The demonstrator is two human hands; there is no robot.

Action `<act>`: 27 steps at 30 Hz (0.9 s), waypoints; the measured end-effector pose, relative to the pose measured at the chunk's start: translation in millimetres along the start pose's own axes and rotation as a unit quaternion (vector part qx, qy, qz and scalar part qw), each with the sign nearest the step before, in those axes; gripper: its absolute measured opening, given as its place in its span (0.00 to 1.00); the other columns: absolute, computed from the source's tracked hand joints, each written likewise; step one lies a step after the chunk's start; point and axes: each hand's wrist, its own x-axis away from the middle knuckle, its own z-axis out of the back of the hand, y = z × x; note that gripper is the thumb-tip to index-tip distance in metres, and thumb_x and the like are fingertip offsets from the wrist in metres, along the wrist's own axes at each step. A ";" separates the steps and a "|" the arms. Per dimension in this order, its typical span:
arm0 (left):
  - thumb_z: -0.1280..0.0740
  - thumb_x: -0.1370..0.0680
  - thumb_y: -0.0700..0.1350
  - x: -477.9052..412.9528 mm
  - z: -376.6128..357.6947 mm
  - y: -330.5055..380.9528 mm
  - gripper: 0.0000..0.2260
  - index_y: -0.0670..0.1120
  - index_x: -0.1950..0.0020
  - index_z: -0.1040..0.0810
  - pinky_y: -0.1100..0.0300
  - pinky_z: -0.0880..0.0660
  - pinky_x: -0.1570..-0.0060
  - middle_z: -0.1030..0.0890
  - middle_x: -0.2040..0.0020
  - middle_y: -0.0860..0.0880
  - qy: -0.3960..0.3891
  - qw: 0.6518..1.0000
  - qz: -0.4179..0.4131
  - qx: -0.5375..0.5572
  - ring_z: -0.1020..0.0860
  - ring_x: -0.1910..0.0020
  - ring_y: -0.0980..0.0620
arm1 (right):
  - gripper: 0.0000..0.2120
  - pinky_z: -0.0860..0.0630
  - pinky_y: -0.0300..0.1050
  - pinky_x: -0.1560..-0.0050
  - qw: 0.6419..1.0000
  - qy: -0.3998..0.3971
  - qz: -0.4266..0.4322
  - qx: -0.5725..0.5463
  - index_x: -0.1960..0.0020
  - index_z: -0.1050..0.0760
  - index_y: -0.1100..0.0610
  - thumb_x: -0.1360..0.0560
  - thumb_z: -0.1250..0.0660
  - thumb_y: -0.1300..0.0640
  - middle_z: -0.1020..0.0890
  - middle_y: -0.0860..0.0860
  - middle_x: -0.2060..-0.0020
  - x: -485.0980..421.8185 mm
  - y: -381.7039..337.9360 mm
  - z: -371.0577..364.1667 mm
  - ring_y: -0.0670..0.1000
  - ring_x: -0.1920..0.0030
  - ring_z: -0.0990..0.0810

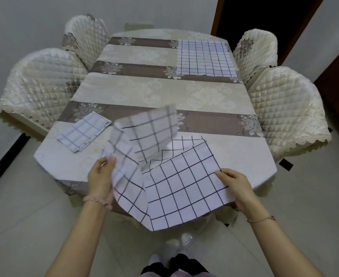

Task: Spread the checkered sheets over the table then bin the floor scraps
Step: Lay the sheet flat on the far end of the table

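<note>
White checkered sheet (184,186): hanging part-folded over near table (144,90) edge.
Left hand (100,177): pinching sheet's left edge.
Right hand (234,186): gripping right edge, well apart.

There were three checkered sheets: the held sheet (180,182), gripped at its edges by the fingers of both hands, the folded sheet (83,132) just beyond the left fingers, and the flat sheet (204,57) far beyond the right fingers. One table (144,90) lay under them. Four quilted chairs stood round it, two out past the left fingers (42,80) (86,35) and two out past the right fingers (254,48) (284,108). Two hands showed, the left hand (99,176) and the right hand (236,186). There were two bracelets behind the fingers, a bead bracelet (98,200) and a thin chain (260,219).
</note>
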 end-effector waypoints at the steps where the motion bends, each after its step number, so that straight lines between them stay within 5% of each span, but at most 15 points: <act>1: 0.34 0.23 0.40 -4.3 15.0 -0.2 0.06 0.48 0.59 0.25 0.61 0.21 0.56 0.22 0.57 0.46 0.004 1.000 0.011 0.014 0.23 0.57 0.51 | 0.06 0.23 0.35 0.66 1.000 0.005 -0.005 0.009 0.59 0.17 0.54 0.26 0.32 0.57 0.14 0.47 0.64 -2.0 5.0 3.1 0.46 0.62 0.16; 7: 0.40 0.20 0.37 -4.5 86.5 -11.8 0.06 0.44 0.54 0.26 0.62 0.18 0.64 0.18 0.63 0.50 0.036 0.995 0.089 0.012 0.19 0.64 0.57 | 0.05 0.21 0.50 0.50 0.997 0.014 -0.056 0.058 0.57 0.19 0.56 0.24 0.33 0.58 0.16 0.56 0.55 -15.7 32.4 10.6 0.57 0.54 0.19; 13: 0.42 0.19 0.42 -2.5 119.2 -16.9 0.09 0.42 0.44 0.24 0.55 0.20 0.53 0.15 0.59 0.49 0.015 0.988 0.150 0.022 0.18 0.55 0.52 | 0.05 0.22 0.49 0.55 0.991 0.000 -0.082 0.110 0.56 0.21 0.59 0.24 0.35 0.59 0.17 0.58 0.56 -27.8 35.6 16.4 0.59 0.55 0.19; 16: 0.41 0.21 0.50 -7.3 118.8 -6.7 0.13 0.44 0.46 0.21 0.55 0.24 0.58 0.14 0.59 0.51 -0.002 0.988 0.152 -0.015 0.17 0.56 0.50 | 0.07 0.22 0.45 0.61 0.994 -0.001 -0.086 0.074 0.49 0.21 0.60 0.26 0.33 0.60 0.16 0.56 0.57 -33.8 28.6 13.8 0.56 0.57 0.18; 19: 0.38 0.22 0.49 -15.5 111.7 0.1 0.11 0.43 0.48 0.21 0.58 0.23 0.65 0.14 0.59 0.49 0.003 0.985 0.157 -0.077 0.16 0.63 0.52 | 0.11 0.20 0.52 0.50 0.995 -0.005 -0.075 0.064 0.46 0.21 0.61 0.26 0.32 0.57 0.16 0.58 0.52 -39.9 23.5 8.8 0.58 0.52 0.18; 21: 0.36 0.22 0.45 -24.0 107.7 -0.1 0.13 0.40 0.42 0.23 0.54 0.23 0.59 0.17 0.50 0.43 0.034 0.982 0.137 -0.128 0.18 0.57 0.47 | 0.10 0.22 0.54 0.44 0.995 0.001 -0.064 0.073 0.50 0.20 0.61 0.26 0.31 0.54 0.17 0.60 0.50 -42.4 19.7 4.0 0.58 0.50 0.19; 24: 0.34 0.23 0.44 -28.9 101.1 0.9 0.15 0.35 0.41 0.24 0.51 0.25 0.47 0.21 0.44 0.40 0.068 0.964 0.077 -0.246 0.22 0.49 0.43 | 0.20 0.24 0.50 0.53 0.996 0.007 -0.050 0.080 0.50 0.23 0.71 0.26 0.31 0.52 0.20 0.70 0.52 -41.7 13.9 -4.6 0.58 0.58 0.21; 27: 0.34 0.23 0.43 -23.7 93.8 6.7 0.13 0.36 0.43 0.23 0.59 0.28 0.53 0.21 0.49 0.41 0.081 0.955 0.018 -0.283 0.25 0.52 0.47 | 0.19 0.32 0.47 0.62 0.995 0.027 -0.020 0.096 0.60 0.28 0.73 0.25 0.33 0.55 0.24 0.72 0.65 -37.9 10.7 -9.2 0.63 0.68 0.28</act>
